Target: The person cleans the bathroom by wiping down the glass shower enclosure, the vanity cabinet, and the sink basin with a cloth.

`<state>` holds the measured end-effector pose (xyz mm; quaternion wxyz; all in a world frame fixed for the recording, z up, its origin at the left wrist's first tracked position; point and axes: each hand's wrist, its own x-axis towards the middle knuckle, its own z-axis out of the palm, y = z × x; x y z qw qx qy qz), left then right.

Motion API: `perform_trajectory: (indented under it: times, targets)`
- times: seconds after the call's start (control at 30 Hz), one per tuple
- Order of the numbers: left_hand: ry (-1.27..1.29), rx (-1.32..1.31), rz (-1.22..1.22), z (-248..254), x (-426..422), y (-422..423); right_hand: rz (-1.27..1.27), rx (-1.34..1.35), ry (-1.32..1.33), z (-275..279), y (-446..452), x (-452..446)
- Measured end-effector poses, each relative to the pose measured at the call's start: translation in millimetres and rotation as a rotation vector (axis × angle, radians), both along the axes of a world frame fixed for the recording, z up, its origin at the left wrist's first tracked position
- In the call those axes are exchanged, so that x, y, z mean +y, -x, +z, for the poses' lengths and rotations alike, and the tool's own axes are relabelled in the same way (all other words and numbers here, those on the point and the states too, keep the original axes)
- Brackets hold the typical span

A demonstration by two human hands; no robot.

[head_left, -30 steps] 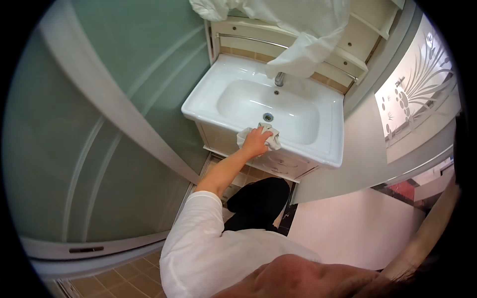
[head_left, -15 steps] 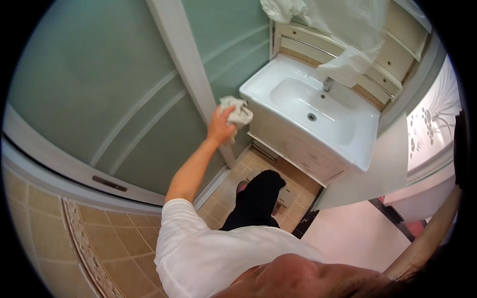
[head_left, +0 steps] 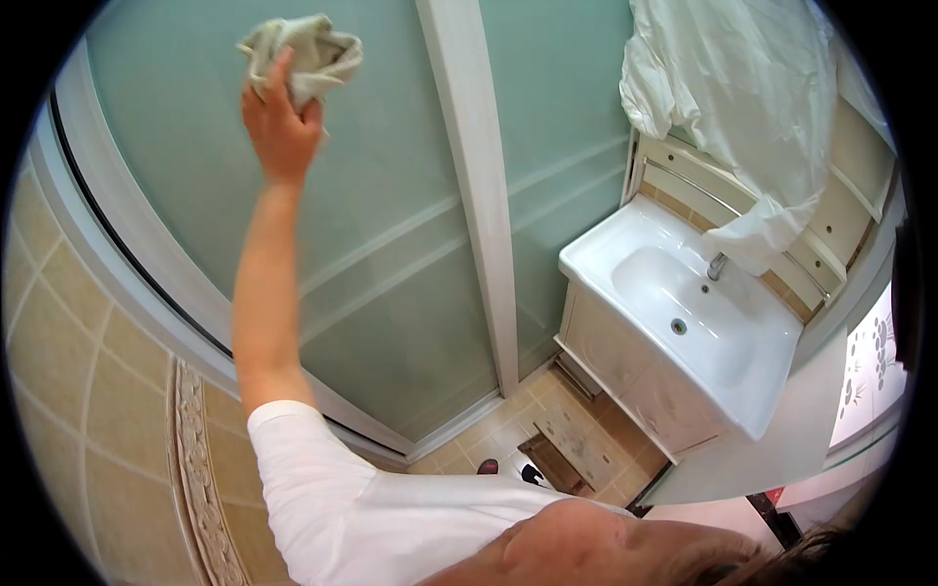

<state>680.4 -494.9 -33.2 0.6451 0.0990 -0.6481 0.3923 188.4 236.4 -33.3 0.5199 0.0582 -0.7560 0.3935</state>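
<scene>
Well left of the sink (head_left: 723,356), the left hand's (head_left: 280,127) grip is clenched on the crumpled cloth (head_left: 318,57), over the glass (head_left: 381,166); I cannot tell the right hand's grip.

No readable text, label, brand, number or sign was seen.

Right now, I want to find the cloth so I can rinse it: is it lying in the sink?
No, the left hand holds the cloth up by the frosted glass, away from the sink.
</scene>
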Motion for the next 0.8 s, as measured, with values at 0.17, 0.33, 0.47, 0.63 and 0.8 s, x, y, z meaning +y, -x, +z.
perform_trajectory:
  times: [0.17,0.33,0.47,0.63,0.8]
  targets:
    - [0.164,0.163,0.034,88,-14,-7,-0.148,0.214,0.03,-32,32,23]
    - [0.362,0.203,0.139,175,-47,9,-0.375,0.417,-0.272,-76,-26,-34]
    - [0.011,0.122,-0.058,212,-67,57,0.065,0.336,-0.162,-83,-113,-142]
    - [-0.186,-0.005,0.294,191,-120,145,0.269,0.214,-0.262,-140,-72,-200]
    - [-0.145,-0.093,0.251,113,-112,154,0.596,0.302,-0.58,-127,-96,-339]
